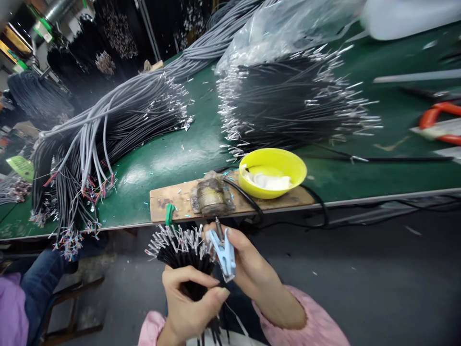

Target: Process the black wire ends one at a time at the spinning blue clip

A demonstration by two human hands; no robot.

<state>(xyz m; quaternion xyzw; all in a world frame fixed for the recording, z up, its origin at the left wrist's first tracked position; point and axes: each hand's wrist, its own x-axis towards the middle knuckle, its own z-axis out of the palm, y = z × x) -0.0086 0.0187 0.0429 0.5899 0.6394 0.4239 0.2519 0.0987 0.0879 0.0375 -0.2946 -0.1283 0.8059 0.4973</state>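
Note:
My left hand (pixel 194 300) is wrapped around a bundle of black cables (pixel 185 259) whose stripped, silvery ends fan out upward. Its thumb and forefinger come together near one strand at the bundle's right side. Beside it, my right hand (pixel 248 262) grips a light-blue clothespin (pixel 225 254) between thumb and fingers. The clothespin sits at a thin metal shaft (pixel 218 226) that points down from a small tape-wrapped motor (pixel 212 194); whether it is clamped on the shaft I cannot tell. Some cable tips lie close to the clothespin, partly hidden by my fingers.
The motor and a yellow bowl (pixel 272 156) with white stuff inside rest on a wooden board (pixel 169 199) at the edge of the green table (pixel 180 154). Black cable bundles (pixel 277 105) and grey cables (pixel 93 120) lie behind. Orange-handled scissors (pixel 430 117) are at right. A person's leg (pixel 46 283) shows at left.

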